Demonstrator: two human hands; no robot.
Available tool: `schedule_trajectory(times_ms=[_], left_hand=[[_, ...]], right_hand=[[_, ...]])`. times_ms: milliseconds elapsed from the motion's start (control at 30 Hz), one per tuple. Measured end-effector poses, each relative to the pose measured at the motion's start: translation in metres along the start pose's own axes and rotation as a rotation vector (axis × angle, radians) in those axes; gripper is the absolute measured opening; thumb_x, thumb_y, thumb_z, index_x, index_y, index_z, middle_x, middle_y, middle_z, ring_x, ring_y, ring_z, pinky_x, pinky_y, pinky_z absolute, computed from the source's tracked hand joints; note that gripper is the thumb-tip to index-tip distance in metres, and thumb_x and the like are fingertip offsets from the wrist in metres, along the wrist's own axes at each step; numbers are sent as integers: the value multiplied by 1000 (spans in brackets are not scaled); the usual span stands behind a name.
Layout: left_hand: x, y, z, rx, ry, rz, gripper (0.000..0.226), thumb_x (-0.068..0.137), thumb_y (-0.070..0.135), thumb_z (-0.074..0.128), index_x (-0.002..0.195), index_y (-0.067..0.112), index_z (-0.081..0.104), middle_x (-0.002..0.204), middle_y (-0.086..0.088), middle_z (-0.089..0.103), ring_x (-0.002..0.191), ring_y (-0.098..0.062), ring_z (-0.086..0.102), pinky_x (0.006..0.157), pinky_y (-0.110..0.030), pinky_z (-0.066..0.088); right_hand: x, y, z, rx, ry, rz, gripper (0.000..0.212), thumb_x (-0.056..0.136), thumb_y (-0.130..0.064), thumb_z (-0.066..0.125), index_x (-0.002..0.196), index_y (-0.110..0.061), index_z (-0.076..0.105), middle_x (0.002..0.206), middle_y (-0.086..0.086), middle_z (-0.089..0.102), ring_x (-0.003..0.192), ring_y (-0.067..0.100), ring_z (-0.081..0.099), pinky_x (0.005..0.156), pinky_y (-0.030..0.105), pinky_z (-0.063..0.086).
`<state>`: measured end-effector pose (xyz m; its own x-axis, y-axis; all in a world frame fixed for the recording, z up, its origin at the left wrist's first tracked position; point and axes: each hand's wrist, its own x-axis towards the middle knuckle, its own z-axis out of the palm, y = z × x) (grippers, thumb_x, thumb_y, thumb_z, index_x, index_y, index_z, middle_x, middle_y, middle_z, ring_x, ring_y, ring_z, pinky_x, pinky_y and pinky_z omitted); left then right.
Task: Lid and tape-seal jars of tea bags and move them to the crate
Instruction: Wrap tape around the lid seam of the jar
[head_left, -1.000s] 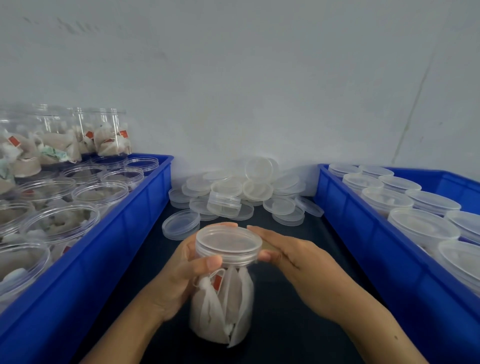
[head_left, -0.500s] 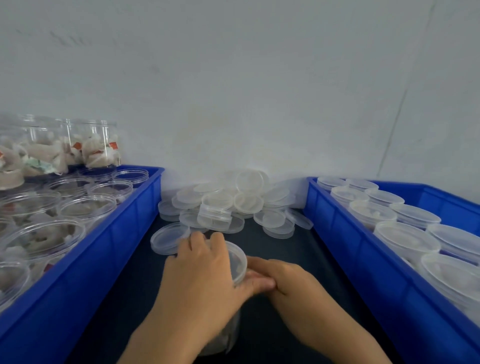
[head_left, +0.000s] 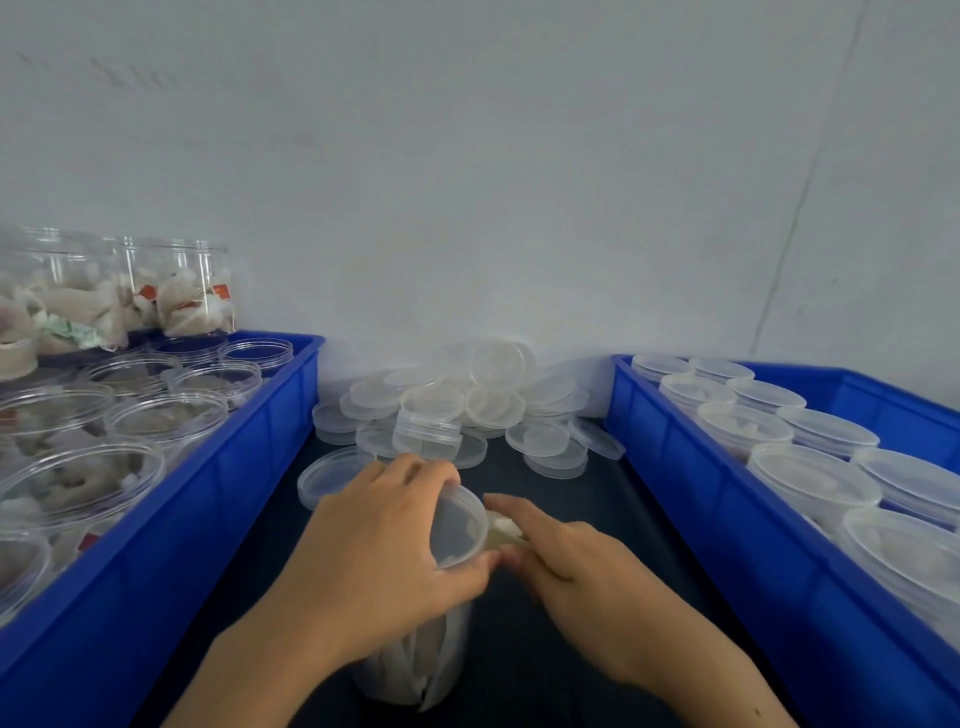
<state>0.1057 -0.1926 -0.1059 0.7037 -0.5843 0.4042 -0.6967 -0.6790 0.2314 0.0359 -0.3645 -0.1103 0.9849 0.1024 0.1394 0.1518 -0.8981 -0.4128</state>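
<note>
A clear jar of tea bags (head_left: 415, 670) stands on the dark table between two blue crates. Its translucent lid (head_left: 457, 525) is on top. My left hand (head_left: 374, 551) lies over the lid and grips its rim, fingers curled around the far edge. My right hand (head_left: 566, 561) is against the lid's right side, pinching a strip of clear tape (head_left: 504, 532) at the rim. The lower jar shows white tea bags under my left hand.
The left blue crate (head_left: 249, 467) holds several open jars of tea bags, with more stacked at the back. The right blue crate (head_left: 691, 493) holds several lidded jars. A heap of loose lids (head_left: 457, 410) lies against the wall.
My left hand moved from the jar's side up onto the lid and now covers it. The right hand stays at the lid's right edge with the tape. The camera tilted.
</note>
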Motion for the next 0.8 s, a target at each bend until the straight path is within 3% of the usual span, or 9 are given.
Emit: schedule_trajectory(times_ms=[100, 233, 300, 367, 433, 500, 600, 700, 800], left_hand=[[-2, -2, -1, -28, 12, 14, 62, 71, 78, 45, 123, 45, 37, 119, 27, 43, 104, 5, 40, 84, -19, 40], [0, 5, 1, 18, -6, -3, 57, 70, 72, 45, 116, 41, 33, 116, 23, 43, 103, -2, 42, 77, -21, 37], [2, 8, 3, 60, 12, -18, 58, 70, 72, 45, 114, 38, 33, 115, 20, 43, 103, -4, 43, 74, -21, 33], [2, 9, 4, 65, 30, -41, 57, 70, 74, 44, 112, 38, 33, 113, 20, 44, 102, -4, 44, 72, -22, 33], [1, 9, 6, 58, 55, -53, 55, 70, 76, 42, 109, 39, 32, 111, 21, 44, 100, -3, 44, 69, -22, 32], [0, 9, 7, 52, 84, -62, 52, 72, 75, 46, 108, 39, 34, 109, 21, 46, 99, -3, 45, 67, -22, 30], [1, 11, 9, 49, 93, -84, 54, 71, 75, 47, 108, 39, 35, 111, 21, 47, 100, -3, 44, 66, -22, 30], [1, 13, 9, 63, 82, -96, 56, 66, 75, 40, 108, 39, 35, 111, 21, 47, 98, -3, 43, 61, -21, 26], [1, 13, 9, 67, 92, -99, 56, 67, 76, 41, 107, 38, 35, 110, 21, 47, 98, -4, 44, 60, -21, 24]], right_hand=[[0, -6, -1, -44, 15, 55, 33, 103, -44, 31, 131, -30, 41, 98, -12, 57, 93, 8, 54, 83, 28, 44], [-5, -13, 8, -42, 73, 41, 8, 103, -37, 35, 108, -32, 33, 75, -9, 53, 70, 7, 52, 69, 28, 43], [-5, -14, 10, -105, 105, -8, 7, 102, -33, 37, 106, -36, 33, 75, -11, 50, 69, 7, 50, 66, 25, 41], [-4, -14, 11, -155, 127, -14, 10, 102, -33, 35, 110, -39, 35, 82, -11, 54, 75, 8, 53, 66, 25, 40], [-2, -15, 14, -202, 121, 23, 31, 103, -33, 33, 133, -39, 32, 100, -12, 60, 90, 8, 57, 74, 26, 42], [1, -14, 18, -288, 81, 127, 45, 102, -30, 36, 146, -25, 27, 118, -5, 60, 104, 12, 57, 82, 26, 42], [3, -20, 19, -309, 40, 235, 8, 99, -23, 40, 101, -18, 45, 97, -2, 53, 87, 16, 51, 65, 23, 33], [3, -27, 18, -228, 28, 267, 29, 101, -22, 35, 72, -25, 30, 78, -9, 38, 70, 7, 40, 57, 21, 29], [3, -23, 20, -118, 65, 248, 34, 104, -30, 29, 71, -27, 25, 74, -11, 38, 61, 4, 34, 56, 16, 30]])
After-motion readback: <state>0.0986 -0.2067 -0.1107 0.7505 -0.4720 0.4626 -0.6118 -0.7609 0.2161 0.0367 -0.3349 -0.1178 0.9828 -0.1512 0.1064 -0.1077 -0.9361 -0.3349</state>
